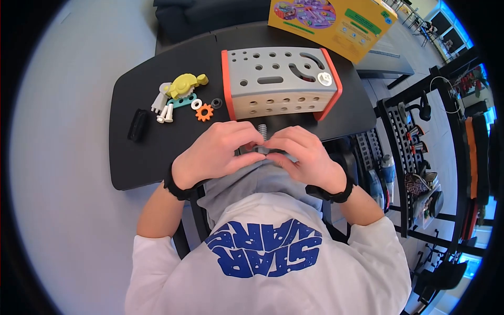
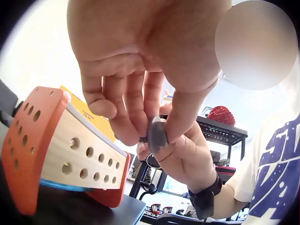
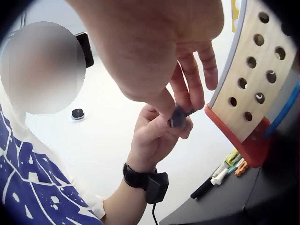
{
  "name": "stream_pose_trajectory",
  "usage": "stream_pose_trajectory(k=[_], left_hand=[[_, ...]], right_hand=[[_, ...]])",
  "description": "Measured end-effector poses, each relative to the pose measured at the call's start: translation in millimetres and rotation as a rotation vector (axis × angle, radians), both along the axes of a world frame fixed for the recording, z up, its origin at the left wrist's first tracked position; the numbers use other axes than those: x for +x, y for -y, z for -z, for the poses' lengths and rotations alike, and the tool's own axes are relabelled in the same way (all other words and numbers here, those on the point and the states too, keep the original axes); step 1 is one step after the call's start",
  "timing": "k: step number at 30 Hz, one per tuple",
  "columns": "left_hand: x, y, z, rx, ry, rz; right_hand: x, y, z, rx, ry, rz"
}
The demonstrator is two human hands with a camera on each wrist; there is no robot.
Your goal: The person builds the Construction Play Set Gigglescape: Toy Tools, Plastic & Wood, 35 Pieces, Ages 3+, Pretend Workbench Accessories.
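Close to the table's near edge, both hands meet at a grey toy bolt with a threaded shaft point(image 1: 262, 129). My left hand point(image 1: 219, 149) pinches it between thumb and fingertips from one side. From the other side my right hand point(image 1: 307, 157) pinches it too. In the left wrist view the bolt's rounded grey head point(image 2: 158, 133) shows between the fingers; in the right wrist view that dark head point(image 3: 177, 117) has the thread sticking out past the fingertips. Fingers hide part of the bolt. Just beyond the hands stands a toy workbench point(image 1: 283, 86) with a grey perforated top, wooden side and red ends.
A white screw head point(image 1: 325, 79) sits in the workbench top. Left on the black table point(image 1: 142, 163) lie a yellow toy piece point(image 1: 184, 86), a teal strip point(image 1: 181, 102), an orange gear point(image 1: 204, 112), white bolts point(image 1: 166, 113) and a black object point(image 1: 138, 125). Behind stands a yellow box point(image 1: 336, 26).
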State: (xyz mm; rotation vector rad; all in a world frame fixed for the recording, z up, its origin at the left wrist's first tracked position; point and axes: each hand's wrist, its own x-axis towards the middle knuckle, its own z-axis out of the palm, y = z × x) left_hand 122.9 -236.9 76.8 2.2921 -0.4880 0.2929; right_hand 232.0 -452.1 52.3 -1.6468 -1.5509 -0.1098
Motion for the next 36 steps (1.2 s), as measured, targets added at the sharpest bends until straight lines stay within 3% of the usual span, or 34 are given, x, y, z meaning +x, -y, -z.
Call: stream_pose_trajectory(k=[4,7,13,18,31,36], left_hand=[[6,9,2,-0.01,-0.019,0.0],[10,8,5,0.102,0.134,-0.002],[18,-8,1,0.29,0.34,-0.257],[24,-21,3,0.344,0.295,-0.461],[33,-28,3,0.437,0.231,-0.435],[38,-28,2,0.467,0.219,-0.409]], right_hand=[[7,14,2,-0.03,-0.007,0.051],[22,26,6,-0.042,0.06,0.154],[46,42,16,-0.04,0.103,0.268],[55,41,20,-0.01,0.086,0.335],[63,36,25,-0.024,0.038,0.355],[69,30,25,-0.071,0.109,0.564]])
